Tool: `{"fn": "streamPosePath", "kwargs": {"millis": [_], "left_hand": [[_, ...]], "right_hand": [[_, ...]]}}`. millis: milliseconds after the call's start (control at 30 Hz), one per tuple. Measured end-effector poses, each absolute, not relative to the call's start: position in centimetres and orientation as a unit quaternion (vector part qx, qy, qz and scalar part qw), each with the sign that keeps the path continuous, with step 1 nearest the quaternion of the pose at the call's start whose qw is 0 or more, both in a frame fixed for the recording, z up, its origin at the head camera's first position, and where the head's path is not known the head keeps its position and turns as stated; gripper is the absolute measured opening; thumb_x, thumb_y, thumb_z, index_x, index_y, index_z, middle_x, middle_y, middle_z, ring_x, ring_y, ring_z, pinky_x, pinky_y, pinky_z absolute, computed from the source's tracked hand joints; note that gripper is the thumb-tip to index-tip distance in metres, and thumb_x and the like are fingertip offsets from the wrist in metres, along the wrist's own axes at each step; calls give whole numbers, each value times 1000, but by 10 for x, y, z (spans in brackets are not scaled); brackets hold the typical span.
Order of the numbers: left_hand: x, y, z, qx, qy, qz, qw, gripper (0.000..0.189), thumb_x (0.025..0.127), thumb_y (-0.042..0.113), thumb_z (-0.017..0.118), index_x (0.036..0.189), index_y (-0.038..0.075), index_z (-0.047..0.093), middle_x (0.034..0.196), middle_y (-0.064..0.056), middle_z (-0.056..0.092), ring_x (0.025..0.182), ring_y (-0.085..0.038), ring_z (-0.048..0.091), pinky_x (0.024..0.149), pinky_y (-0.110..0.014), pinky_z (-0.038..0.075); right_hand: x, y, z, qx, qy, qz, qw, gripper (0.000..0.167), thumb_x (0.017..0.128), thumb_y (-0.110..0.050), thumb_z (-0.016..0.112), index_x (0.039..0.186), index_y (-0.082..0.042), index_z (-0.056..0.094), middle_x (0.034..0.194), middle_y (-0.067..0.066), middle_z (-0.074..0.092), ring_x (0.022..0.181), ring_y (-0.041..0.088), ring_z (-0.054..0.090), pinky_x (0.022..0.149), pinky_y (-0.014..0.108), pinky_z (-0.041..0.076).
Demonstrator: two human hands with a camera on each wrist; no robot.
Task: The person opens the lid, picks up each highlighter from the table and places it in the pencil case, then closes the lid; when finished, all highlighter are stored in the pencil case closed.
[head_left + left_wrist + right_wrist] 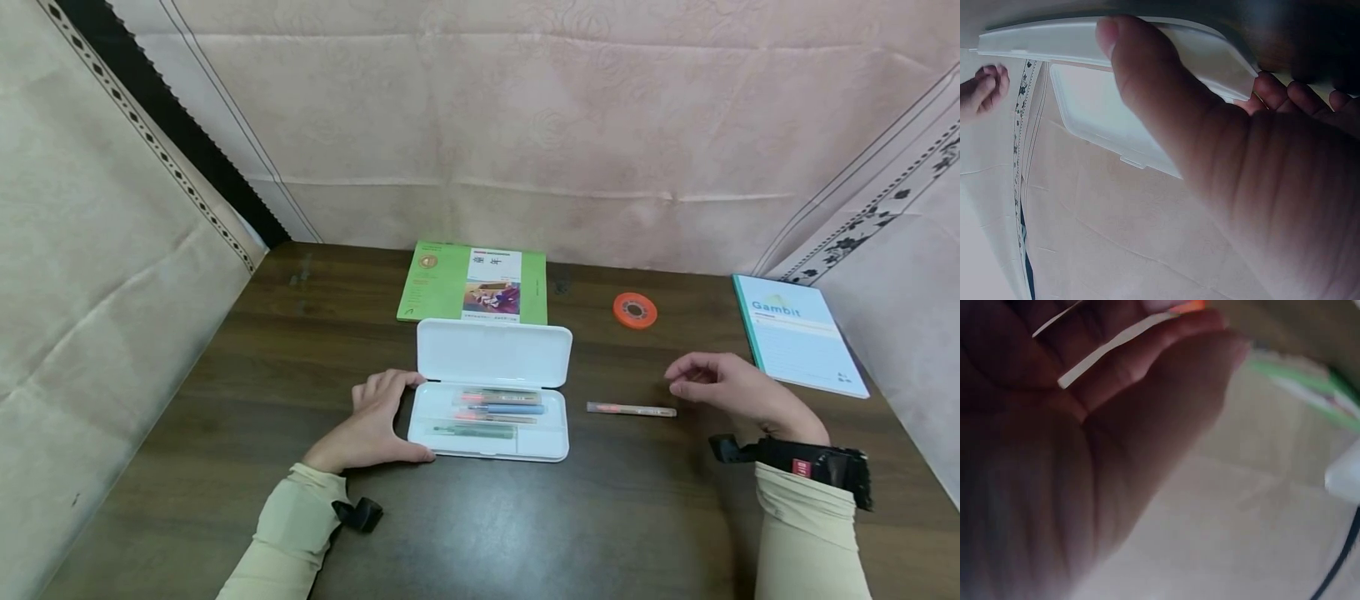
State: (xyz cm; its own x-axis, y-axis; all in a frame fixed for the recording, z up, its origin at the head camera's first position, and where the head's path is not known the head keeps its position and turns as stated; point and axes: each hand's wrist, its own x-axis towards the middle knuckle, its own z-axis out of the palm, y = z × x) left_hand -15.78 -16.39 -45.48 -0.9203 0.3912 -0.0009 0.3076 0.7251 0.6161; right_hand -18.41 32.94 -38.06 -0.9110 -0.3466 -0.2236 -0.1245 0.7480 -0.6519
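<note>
A white pencil case (551, 421) lies on the table with its lid (492, 352) raised and leaning back. Several pens (491, 410) lie inside it. My left hand (378, 425) holds the case at its left end, with the thumb along the near edge and the fingers round the far corner; the left wrist view shows the thumb (1147, 69) against the case's side (1047, 40). A single pen (632, 409) with a pale barrel lies on the table right of the case. Beyond its right end hovers my right hand (723, 389), fingers loosely bent, holding nothing.
Behind the case lies a green book (435, 283), partly covered by the lid. An orange-red disc (635, 310) with a central hole sits to its right. A light blue Gambit notebook (802, 337) rests near the right cloth wall (911, 275).
</note>
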Motion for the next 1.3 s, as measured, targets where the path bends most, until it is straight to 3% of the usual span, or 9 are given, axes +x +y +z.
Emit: {"fn": "streamPosePath", "kwargs": {"millis": [167, 333, 733, 1133, 1300], "left_hand": [[-158, -164, -456, 189, 926, 319, 65, 100, 59, 56, 88, 137, 17, 41, 135, -4, 45, 122, -28, 33, 90, -43, 19], [-158, -164, -456, 190, 927, 318, 63, 100, 58, 57, 88, 137, 17, 41, 134, -4, 45, 121, -27, 33, 90, -43, 19], [-157, -164, -456, 188, 926, 321, 65, 100, 59, 56, 88, 137, 17, 41, 134, -4, 45, 121, -27, 33, 90, -43, 19], [-157, -164, -456, 189, 926, 320, 64, 100, 58, 56, 88, 137, 18, 41, 133, -3, 46, 120, -26, 34, 89, -42, 19], [-158, -164, -456, 188, 928, 315, 60, 101, 57, 58, 88, 137, 18, 41, 132, -3, 46, 118, -25, 35, 89, -42, 19]], "right_hand": [[-191, 337, -397, -136, 904, -334, 231, 20, 95, -19, 65, 109, -5, 67, 93, 6, 65, 82, 16, 54, 71, 27, 44], [-194, 338, -403, -158, 890, -345, 254, 19, 92, -17, 68, 107, -6, 66, 89, 6, 61, 79, 17, 53, 68, 27, 43], [-195, 332, -405, -170, 906, -305, 240, 8, 90, -17, 70, 96, -12, 69, 89, 4, 56, 80, 16, 50, 68, 27, 42], [-190, 336, -398, -158, 911, -309, 223, 12, 94, -24, 67, 102, -15, 69, 95, 2, 64, 85, 16, 54, 72, 27, 44], [-185, 329, -386, -165, 906, -336, 196, 12, 95, -23, 66, 101, -14, 69, 89, 7, 65, 79, 16, 55, 68, 27, 46]]}}
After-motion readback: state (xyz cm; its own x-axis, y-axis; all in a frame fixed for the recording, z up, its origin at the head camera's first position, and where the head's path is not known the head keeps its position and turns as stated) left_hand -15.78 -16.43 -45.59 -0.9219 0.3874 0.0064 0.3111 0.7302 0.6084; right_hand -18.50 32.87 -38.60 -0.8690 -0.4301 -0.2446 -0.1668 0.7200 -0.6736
